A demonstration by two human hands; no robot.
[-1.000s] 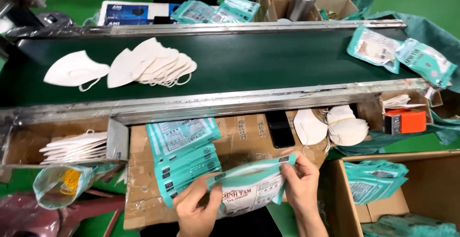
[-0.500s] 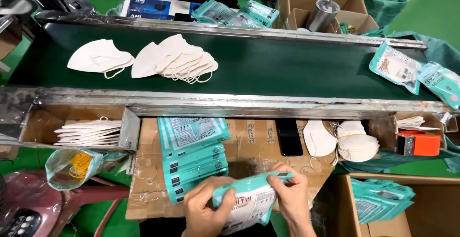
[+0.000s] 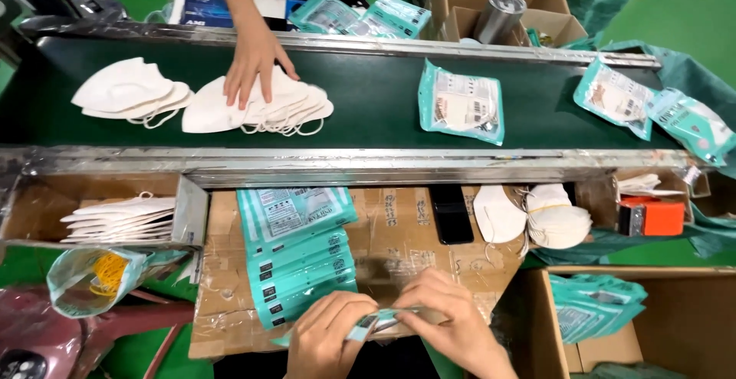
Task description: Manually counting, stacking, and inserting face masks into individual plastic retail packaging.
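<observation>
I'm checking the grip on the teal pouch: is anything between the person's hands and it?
Nothing visible. The left hand and the right hand both pinch the teal pouch directly, seen edge-on over the cardboard sheet, beside the stack of teal pouches.

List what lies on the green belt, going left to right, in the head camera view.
Small pile of white masks → fanned masks under a co-worker's hand → single teal packet → two teal packets at the right end.

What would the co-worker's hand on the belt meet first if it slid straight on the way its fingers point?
That hand points toward the near edge. It already lies on the fanned white masks; past them comes bare green belt, then the metal rail.
</observation>
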